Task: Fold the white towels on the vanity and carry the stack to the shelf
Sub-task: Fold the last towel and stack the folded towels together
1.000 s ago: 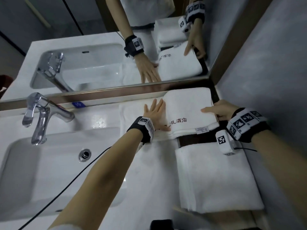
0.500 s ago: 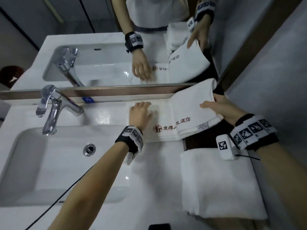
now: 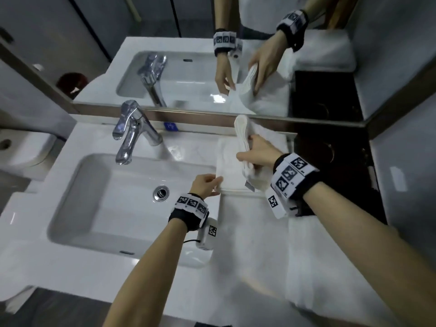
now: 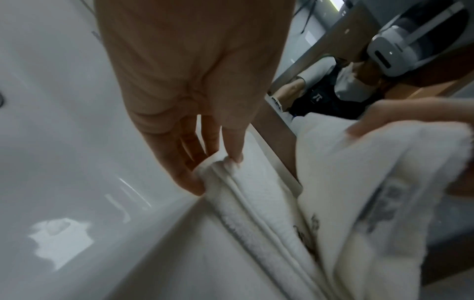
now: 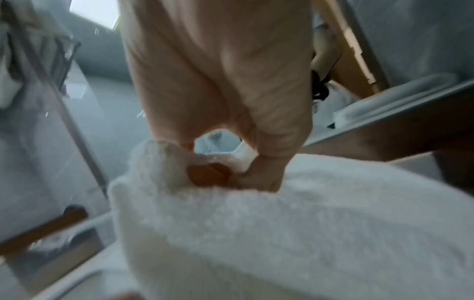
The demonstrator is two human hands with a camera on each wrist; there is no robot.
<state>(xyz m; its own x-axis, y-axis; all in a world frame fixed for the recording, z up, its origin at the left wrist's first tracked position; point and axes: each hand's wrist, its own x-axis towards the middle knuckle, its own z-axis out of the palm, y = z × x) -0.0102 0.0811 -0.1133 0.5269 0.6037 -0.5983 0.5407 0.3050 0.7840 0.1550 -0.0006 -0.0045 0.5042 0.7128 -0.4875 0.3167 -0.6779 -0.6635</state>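
A white towel (image 3: 230,161) lies half-folded on the vanity counter (image 3: 188,147) against the mirror. My right hand (image 3: 256,152) grips its folded right half (image 5: 256,223) and holds that part stood up on edge over the flat part. My left hand (image 3: 207,185) pinches the towel's near left corner (image 4: 220,168) between thumb and fingers. Red printed lettering shows on the raised flap (image 4: 379,207) in the left wrist view. A second white towel (image 3: 313,263), folded, lies flat nearer to me on the counter's right side, partly under my right forearm.
The basin (image 3: 132,199) with its drain (image 3: 161,193) fills the counter's left. A chrome tap (image 3: 132,131) stands behind it. A mirror (image 3: 212,67) runs along the back. A dark recess (image 3: 335,152) lies right of the towels, beside a grey wall (image 3: 405,161).
My right hand has swung the towel's right half up and leftwards until it stands on edge. My left hand has slid from the towel's top down to its near left corner and pinched it.
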